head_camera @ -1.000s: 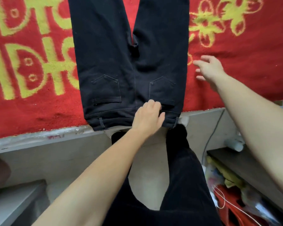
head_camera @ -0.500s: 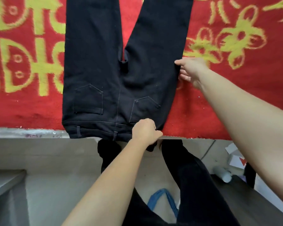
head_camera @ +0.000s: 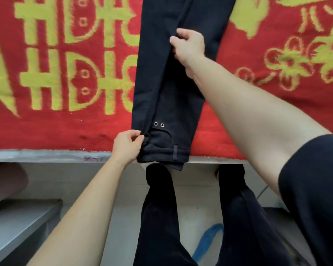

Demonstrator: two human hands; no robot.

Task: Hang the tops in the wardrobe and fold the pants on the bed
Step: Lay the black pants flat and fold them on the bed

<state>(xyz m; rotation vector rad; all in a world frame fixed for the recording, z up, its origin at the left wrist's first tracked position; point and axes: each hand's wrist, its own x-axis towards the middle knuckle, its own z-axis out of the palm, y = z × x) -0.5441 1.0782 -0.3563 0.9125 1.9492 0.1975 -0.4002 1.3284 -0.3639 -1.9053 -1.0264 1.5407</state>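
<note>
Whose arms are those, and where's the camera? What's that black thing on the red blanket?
No machine here: the arms belong to a person wearing a camera on the head, so you look down as they do. The black thing is pants, lying on a red blanket with yellow patterns, folded lengthwise, one leg over the other. The left hand pinches the waistband at the bed's edge. The right hand grips the cloth farther up. Below, you see the person's own legs.

Black pants (head_camera: 167, 77) lie on a red blanket (head_camera: 65, 121) with yellow-green motifs.
</note>
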